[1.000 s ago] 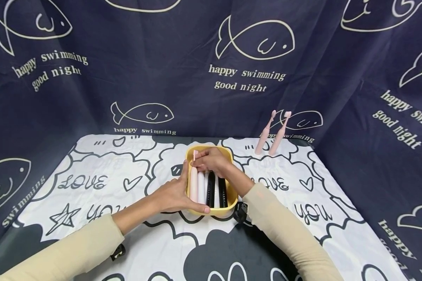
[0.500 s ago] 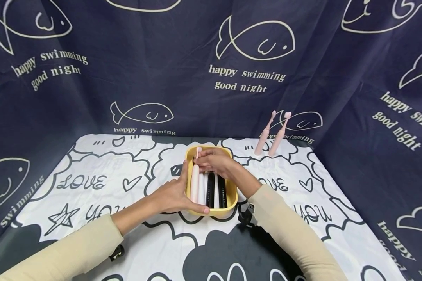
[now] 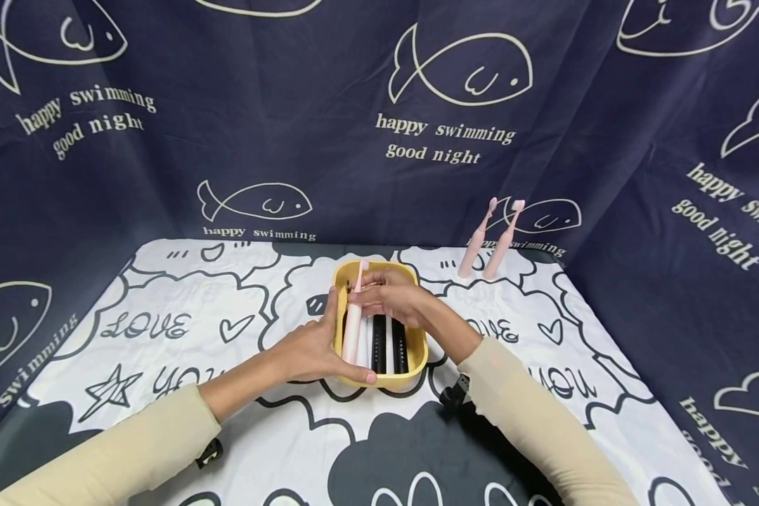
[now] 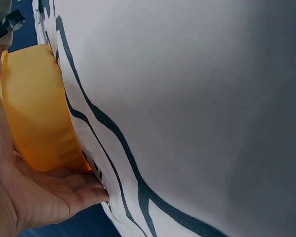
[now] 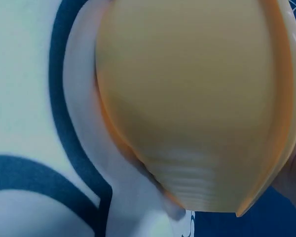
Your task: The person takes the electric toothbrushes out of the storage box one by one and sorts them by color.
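Observation:
My left hand [image 3: 310, 351] grips a yellow box [image 3: 395, 381], thumb at its front rim and fingers along its left side. In the left wrist view that hand [image 4: 34, 202] wraps the box's end [image 4: 39, 108]. Inside the box, my right hand [image 3: 395, 295] pinches a pink electric toothbrush [image 3: 353, 330] near its neck. The brush head sticks up past the fingers, and the handle tilts over the box's left side. Beside it lie white handles [image 3: 366, 344] and black handles [image 3: 378, 344], their upper ends hidden by the right hand. The right wrist view shows only the box's outer wall [image 5: 187, 98] up close.
Two pink electric toothbrushes [image 3: 473, 254] stand upright at the back right of the table. A white cloth with black drawings [image 3: 183, 330] covers the tabletop. Dark blue fish-print curtains [image 3: 329, 126] rise behind and at both sides.
My right hand has shifted slightly right, and the pink toothbrush's head has come up and tilted right with it. The left hand and the box have stayed in place.

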Available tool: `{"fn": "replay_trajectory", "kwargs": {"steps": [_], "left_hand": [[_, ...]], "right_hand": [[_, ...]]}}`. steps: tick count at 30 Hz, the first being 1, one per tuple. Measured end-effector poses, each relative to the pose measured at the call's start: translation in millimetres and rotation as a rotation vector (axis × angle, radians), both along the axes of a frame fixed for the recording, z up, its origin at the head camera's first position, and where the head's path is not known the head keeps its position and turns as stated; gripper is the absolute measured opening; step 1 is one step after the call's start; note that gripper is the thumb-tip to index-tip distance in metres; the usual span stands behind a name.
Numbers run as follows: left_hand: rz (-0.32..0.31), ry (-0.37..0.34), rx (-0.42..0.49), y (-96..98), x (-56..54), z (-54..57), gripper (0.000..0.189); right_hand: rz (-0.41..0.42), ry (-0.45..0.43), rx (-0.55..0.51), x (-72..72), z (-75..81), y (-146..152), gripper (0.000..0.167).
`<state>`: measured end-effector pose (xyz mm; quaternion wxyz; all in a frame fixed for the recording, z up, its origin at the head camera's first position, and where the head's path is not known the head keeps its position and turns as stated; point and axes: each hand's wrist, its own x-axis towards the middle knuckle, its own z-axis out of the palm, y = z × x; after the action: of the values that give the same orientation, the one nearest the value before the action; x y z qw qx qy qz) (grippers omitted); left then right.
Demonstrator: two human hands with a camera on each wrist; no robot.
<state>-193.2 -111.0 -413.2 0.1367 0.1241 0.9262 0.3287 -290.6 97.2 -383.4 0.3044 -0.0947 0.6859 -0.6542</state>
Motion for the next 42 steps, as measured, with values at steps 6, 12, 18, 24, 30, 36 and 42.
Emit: {"fn": "replay_trajectory", "kwargs": {"steps": [6,12,18,24,30,36,42], "left_hand": [[0.0,0.01,-0.004,1.2,0.0,0.7,0.181],[0.004,0.006,0.014,1.8,0.8,0.0,0.181],[-0.003,0.007,0.017,3.7,-1.0,-0.9,0.182],[0.008,0.002,0.011,3.1,-3.2,-1.5,0.182],[0.007,0.004,0.007,1.2,-2.4,-1.5,0.181],[0.014,-0.007,0.001,0.3,-1.2,-0.7,0.182],[0.007,-0.009,0.005,-0.1,-0.3,-0.5,0.182]], "right_hand": [[0.05,-0.029,-0.028,8.9,0.4,4,0.041],[0.011,-0.027,-0.017,13.6,-0.2,8,0.032],[-0.059,0.005,-0.016,12.4,2.0,13,0.033],[-0.091,0.04,-0.017,9.4,7.7,22,0.036],[-0.138,0.048,-0.03,6.7,9.5,31,0.028],[-0.127,0.069,-0.025,5.0,9.4,38,0.032],[-0.118,0.092,-0.021,5.1,8.7,43,0.042]]}}
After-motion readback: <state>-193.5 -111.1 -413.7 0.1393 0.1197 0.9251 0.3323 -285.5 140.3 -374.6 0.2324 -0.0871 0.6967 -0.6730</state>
